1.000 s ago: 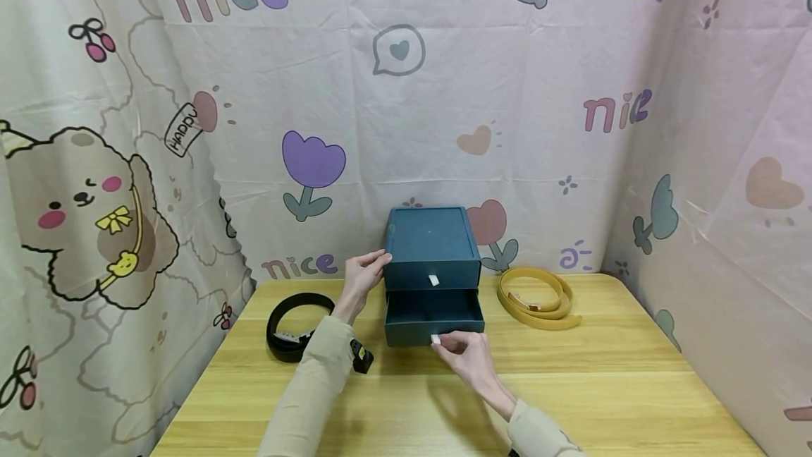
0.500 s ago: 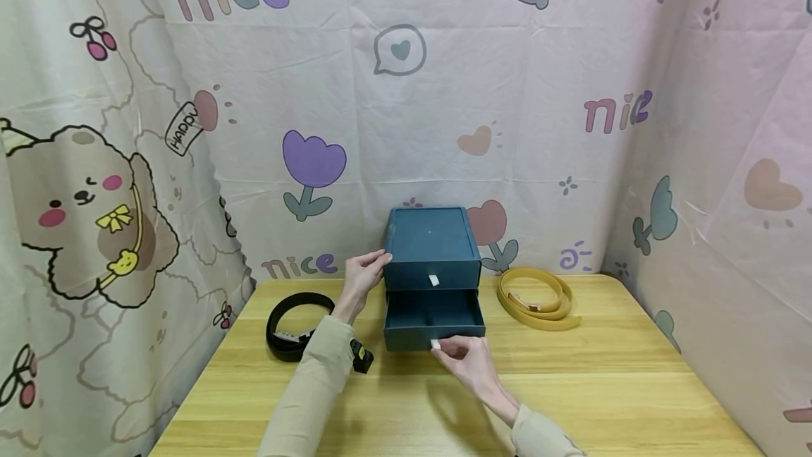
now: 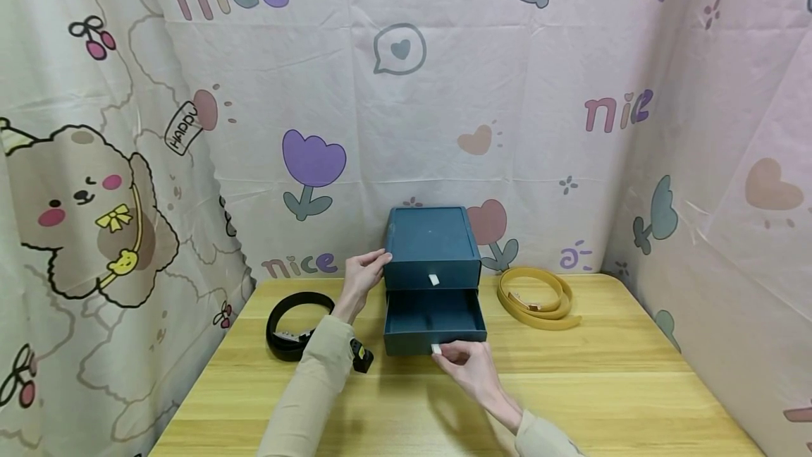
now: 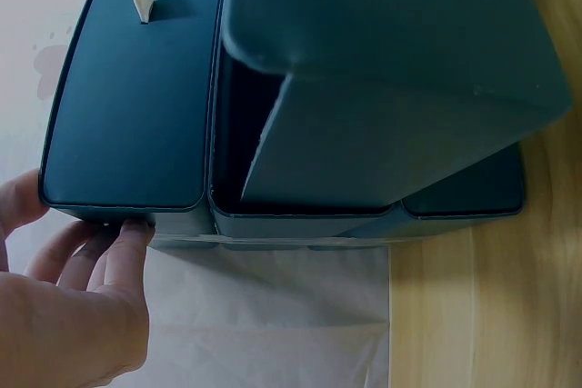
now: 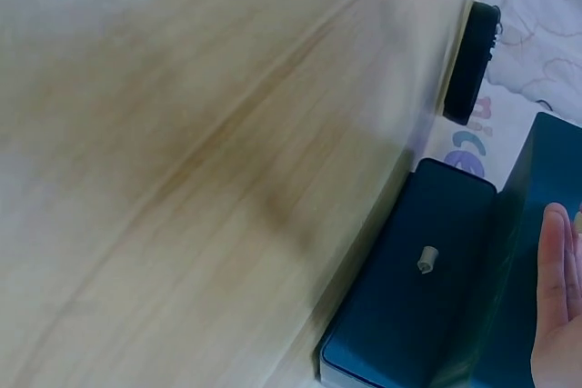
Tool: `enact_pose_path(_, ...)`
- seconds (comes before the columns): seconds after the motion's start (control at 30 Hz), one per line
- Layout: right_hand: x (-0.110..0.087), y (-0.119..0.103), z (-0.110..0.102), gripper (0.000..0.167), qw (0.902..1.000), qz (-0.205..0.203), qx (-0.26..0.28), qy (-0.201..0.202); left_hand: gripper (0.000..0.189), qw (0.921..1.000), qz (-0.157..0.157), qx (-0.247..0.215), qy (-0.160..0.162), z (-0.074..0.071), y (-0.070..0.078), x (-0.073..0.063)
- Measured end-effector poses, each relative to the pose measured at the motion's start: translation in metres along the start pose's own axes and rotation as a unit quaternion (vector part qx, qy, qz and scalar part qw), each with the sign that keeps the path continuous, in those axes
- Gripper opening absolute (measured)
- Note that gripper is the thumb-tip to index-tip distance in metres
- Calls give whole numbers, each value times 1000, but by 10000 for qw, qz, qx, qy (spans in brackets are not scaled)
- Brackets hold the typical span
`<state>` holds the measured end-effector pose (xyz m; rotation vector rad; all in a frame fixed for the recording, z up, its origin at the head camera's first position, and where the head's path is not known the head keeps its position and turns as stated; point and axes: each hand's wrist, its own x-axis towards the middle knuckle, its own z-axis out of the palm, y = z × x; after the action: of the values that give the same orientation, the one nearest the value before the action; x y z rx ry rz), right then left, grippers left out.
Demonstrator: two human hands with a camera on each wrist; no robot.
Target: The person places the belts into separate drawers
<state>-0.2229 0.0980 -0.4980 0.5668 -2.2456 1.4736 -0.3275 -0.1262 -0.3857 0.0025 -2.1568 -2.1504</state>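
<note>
A dark blue three-drawer box stands at the back of the table, its middle drawer pulled out and bare inside. My left hand holds the upper left front corner; in the left wrist view, fingers press the side and one digit sits by the top edge. With thumb and fingers, my right hand pinches the white pull tab on the middle drawer's front. Below it, the closed bottom drawer shows in the right wrist view; the head view hides it. The top drawer is closed.
Left of the box lies a coiled black belt, partly behind my left sleeve. A coiled yellow belt lies to the right. Printed curtains hang behind and at both sides of the wooden table.
The middle drawer has slid a little farther out toward me, and my right hand has moved with it. The left hand has stayed at the box corner.
</note>
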Motion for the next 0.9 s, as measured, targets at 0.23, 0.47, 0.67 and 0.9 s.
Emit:
enact_pose_path(0.23,-4,-4,-3,5,9997,38,103,-206,44,10000,2,-11,-20,0,-1,-1)
enact_pose_path(0.47,-7,-5,-4,6,9995,-53,115,-273,44,10000,27,-32,-48,0,0,-1)
enact_pose_path(0.67,-8,-5,-4,4,9991,-295,114,-275,43,10000,35,-51,-43,0,1,-1)
enact_pose_path(0.9,-10,-7,-6,3,9977,-592,179,-279,43,10000,51,-27,-25,0,0,-1)
